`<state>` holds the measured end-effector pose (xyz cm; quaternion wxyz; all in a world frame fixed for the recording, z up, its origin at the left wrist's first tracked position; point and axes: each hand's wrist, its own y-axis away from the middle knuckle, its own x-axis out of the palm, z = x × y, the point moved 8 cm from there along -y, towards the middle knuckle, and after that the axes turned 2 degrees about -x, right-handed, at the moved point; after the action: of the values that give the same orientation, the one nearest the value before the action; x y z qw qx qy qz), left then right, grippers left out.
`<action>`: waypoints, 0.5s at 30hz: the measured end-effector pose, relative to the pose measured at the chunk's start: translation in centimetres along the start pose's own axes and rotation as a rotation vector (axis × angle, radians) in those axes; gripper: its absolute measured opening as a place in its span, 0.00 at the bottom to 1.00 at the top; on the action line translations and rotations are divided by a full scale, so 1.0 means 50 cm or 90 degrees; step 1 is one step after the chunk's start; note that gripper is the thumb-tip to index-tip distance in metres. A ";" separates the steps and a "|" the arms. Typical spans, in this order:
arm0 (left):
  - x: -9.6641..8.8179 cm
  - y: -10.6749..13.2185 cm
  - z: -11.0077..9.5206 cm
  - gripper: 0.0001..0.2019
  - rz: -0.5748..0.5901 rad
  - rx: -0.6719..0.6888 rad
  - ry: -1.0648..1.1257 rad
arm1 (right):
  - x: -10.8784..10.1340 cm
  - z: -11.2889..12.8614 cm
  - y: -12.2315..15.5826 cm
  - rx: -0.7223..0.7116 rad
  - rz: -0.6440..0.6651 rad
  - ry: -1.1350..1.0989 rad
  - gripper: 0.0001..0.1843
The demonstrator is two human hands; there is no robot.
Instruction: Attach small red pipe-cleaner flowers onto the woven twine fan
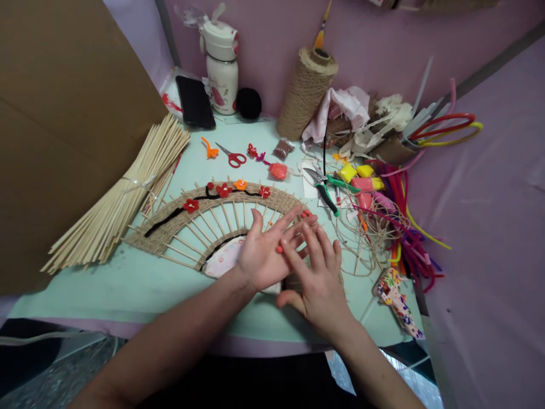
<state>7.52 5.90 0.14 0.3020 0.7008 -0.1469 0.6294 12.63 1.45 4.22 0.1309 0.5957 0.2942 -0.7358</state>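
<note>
A fan-shaped piece of woven twine on wooden sticks (179, 218) lies on the pale green table, with a black stem and red and orange clay flowers (222, 190) along its arc. My left hand (264, 253) lies palm up over the fan's right part, fingers stretched out. My right hand (317, 272) rests flat across the left palm, fingers extended. Between the two palms sits a small roll of orange-red clay (280, 249); a red bit (306, 214) shows at the fingertips.
A bundle of bamboo sticks (123, 196) and a cardboard sheet (63, 113) lie left. Red scissors (232, 156), green-handled cutters (326, 187), clay packets (279, 170), a twine spool (305, 94), a bottle (221, 68), a phone (195, 102) and pipe cleaners (409, 233) crowd the back and right.
</note>
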 end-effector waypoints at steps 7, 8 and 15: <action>0.001 0.001 -0.005 0.43 0.000 0.003 -0.008 | 0.003 0.007 -0.008 -0.022 0.004 -0.027 0.46; 0.000 0.001 -0.008 0.43 -0.006 0.009 -0.009 | 0.000 0.003 -0.009 -0.014 -0.001 -0.035 0.46; -0.007 -0.002 -0.013 0.39 -0.035 0.027 -0.004 | -0.027 -0.021 -0.007 0.026 -0.061 -0.083 0.40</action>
<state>6.99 6.32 -0.18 0.3040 0.7125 -0.1151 0.6218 13.60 2.12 5.49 0.1018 0.5345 0.2981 -0.7843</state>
